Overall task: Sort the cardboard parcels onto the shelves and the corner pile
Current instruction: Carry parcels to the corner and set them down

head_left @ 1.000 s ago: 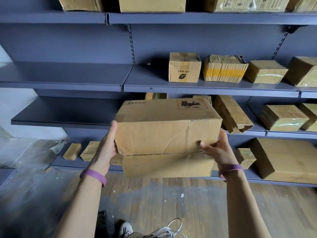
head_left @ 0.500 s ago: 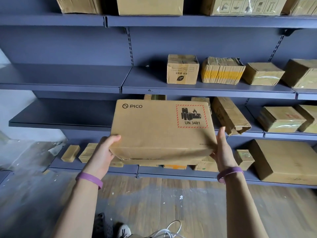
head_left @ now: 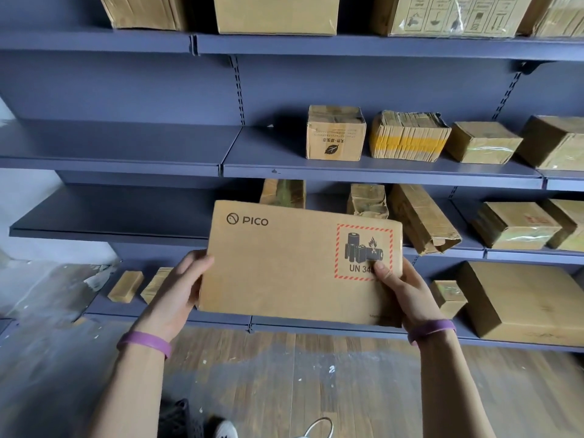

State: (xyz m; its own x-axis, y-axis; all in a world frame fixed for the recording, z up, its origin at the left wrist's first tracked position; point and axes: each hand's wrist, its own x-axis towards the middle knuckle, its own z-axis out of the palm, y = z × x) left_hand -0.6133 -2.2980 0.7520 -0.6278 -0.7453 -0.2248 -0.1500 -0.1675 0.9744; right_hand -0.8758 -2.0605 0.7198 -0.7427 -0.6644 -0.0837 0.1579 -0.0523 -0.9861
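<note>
Grey metal shelving (head_left: 316, 90), four tiers, stands on a wooden floor (head_left: 347, 374). Top shelf (head_left: 94, 42): a plain carton (head_left: 275, 14), and a symbol-printed carton (head_left: 455, 15) to its right. Second shelf (head_left: 126, 143), right half: leaf-marked box (head_left: 335, 134), banded cardboard bundle (head_left: 409, 137) and taped parcel (head_left: 482, 142) in a row. Third shelf (head_left: 110, 216): long parcel (head_left: 420, 219) lying askew, squat parcel (head_left: 515, 226) farther right. Bottom shelf (head_left: 104, 306): small parcel (head_left: 125, 286) at left, small box (head_left: 448, 297) just beside a large flat carton (head_left: 521, 305) at right.

Parcel (head_left: 284, 263): flat brown cardboard, "PICO" print, red-hatched battery label; broad face toward camera, tilted; held before the grey shelves (head_left: 120, 147).
</note>
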